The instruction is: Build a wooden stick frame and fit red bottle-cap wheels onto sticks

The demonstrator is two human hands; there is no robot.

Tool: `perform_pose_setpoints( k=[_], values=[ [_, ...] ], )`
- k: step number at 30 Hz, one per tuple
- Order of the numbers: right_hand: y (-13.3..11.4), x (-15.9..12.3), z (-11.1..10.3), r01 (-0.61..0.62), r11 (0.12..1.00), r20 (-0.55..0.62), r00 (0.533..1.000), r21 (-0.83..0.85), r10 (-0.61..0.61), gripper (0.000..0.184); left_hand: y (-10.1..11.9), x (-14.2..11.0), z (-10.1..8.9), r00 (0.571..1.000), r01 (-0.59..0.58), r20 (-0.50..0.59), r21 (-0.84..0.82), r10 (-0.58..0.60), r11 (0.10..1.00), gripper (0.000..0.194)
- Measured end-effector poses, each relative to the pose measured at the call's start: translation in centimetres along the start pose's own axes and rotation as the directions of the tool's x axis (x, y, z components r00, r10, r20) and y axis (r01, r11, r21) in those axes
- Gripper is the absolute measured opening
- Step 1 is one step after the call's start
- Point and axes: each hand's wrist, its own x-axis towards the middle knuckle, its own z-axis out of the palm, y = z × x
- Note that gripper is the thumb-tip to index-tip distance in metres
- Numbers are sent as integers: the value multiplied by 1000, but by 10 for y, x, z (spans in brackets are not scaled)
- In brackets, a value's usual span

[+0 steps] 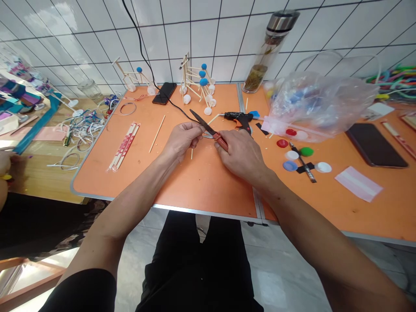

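Note:
My right hand [240, 154] is closed around the red handles of a pair of scissors [203, 121], whose dark blades point up and to the left. Close beside the blades, my left hand [185, 139] is pinched; what lies between its fingertips is too small to make out. A short piece of wooden stick [191, 154] lies just below the hands. Behind them rests a black glue gun [236, 116] with its cord. One longer thin stick [157, 134] lies left of my left hand, near paper-wrapped chopsticks [125, 147].
At the back stand a stick frame with blue and white caps [195, 82] and a smaller one [136, 80]. A glass bottle [260, 65], a plastic bag [312, 104], loose caps [306, 151], a dark pen-like tool [302, 162] and a phone [375, 145] are rightward. A person's hand [4, 160] shows far left.

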Motion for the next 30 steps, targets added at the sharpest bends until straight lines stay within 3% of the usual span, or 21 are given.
perform_pose_setpoints(
  k=[3,17,23,26,30],
  values=[
    [1,0,-1,0,1000,-2,1000,-16,0,31,-1,0,-1,1000,-15,19,-10,15,1000,25],
    [8,3,2,-15,977,35,999,214,8,21,-2,3,-7,996,-29,84,-36,32,999,17],
    [7,6,-12,-93,935,159,986,343,39,26,13,18,-28,989,139,64,-168,-130,976,6],
    [4,8,-16,-61,888,229,972,456,-51,22,17,23,-35,962,259,145,-197,-233,946,22],
    [-1,8,-19,-73,768,341,920,636,-195,19,14,21,-33,899,401,289,-244,-328,883,42]
  ],
)
